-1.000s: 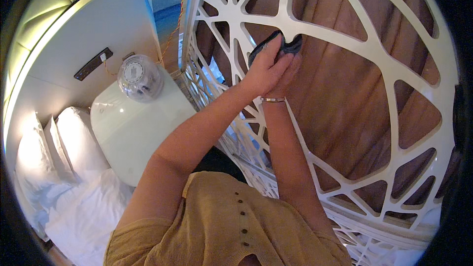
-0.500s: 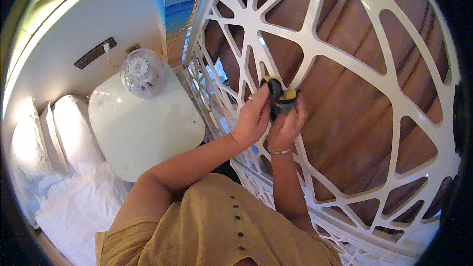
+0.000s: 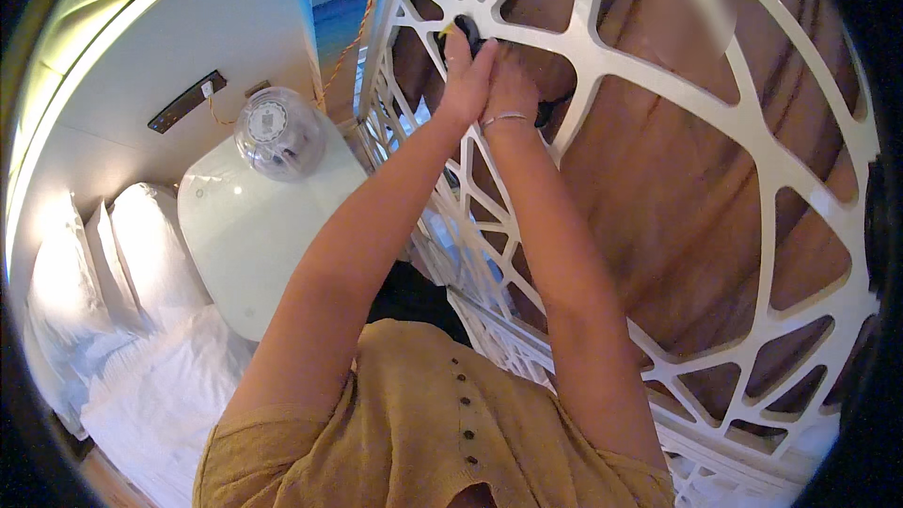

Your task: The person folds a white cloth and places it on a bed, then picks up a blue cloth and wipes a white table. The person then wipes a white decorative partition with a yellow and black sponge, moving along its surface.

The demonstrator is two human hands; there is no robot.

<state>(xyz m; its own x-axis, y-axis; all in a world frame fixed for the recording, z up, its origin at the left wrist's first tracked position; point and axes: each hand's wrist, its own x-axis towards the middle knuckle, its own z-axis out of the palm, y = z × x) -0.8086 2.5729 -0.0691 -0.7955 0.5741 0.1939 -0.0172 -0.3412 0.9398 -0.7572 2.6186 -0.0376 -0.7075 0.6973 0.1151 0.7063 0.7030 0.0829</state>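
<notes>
Both arms stretch up to a white lattice panel [image 3: 602, 56] with irregular openings. My left hand [image 3: 466, 85] is closed around a soft black-and-yellow item [image 3: 467, 30] against a junction of the lattice bars; its exact kind cannot be made out. My right hand [image 3: 511, 89] presses close beside the left, wearing a bracelet, its fingers partly hidden. Dark material shows past its right edge too, so it appears to grip the same item. The hands overlap near the fingertips.
Brown draped fabric [image 3: 658, 207] hangs behind the lattice. On the left, a pale rounded table [image 3: 263, 235] bears a clear plastic container [image 3: 280, 136]. White pillows [image 3: 155, 240] lie on a bed beyond it. A power strip [image 3: 188, 103] and orange cord [image 3: 353, 52] are on the wall side.
Both hands have moved up and slightly left, away from my body, carrying the black-and-yellow item to the upper lattice. My arms are now more extended.
</notes>
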